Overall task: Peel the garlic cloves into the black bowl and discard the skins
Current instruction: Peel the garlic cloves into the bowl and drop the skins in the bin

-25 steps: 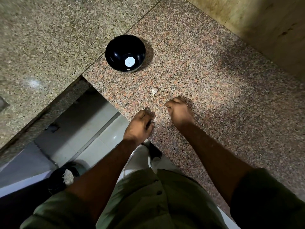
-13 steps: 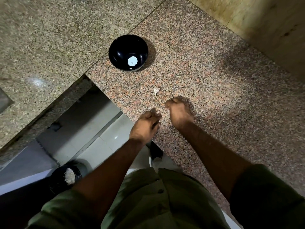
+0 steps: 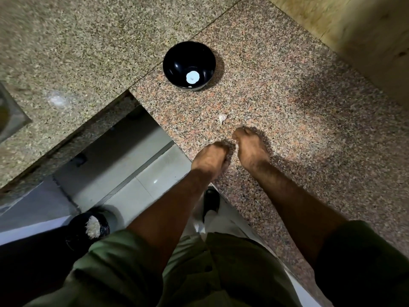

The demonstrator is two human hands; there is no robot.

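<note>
One garlic clove (image 3: 222,117) lies just beyond both curled hands (image 3: 232,151).

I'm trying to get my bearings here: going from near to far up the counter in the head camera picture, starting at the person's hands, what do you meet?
Left hand → right hand → small garlic piece lying on the granite counter → black bowl.

granite counter (image 3: 287,103) | on it: black bowl (image 3: 189,65), garlic clove (image 3: 222,117)
</note>
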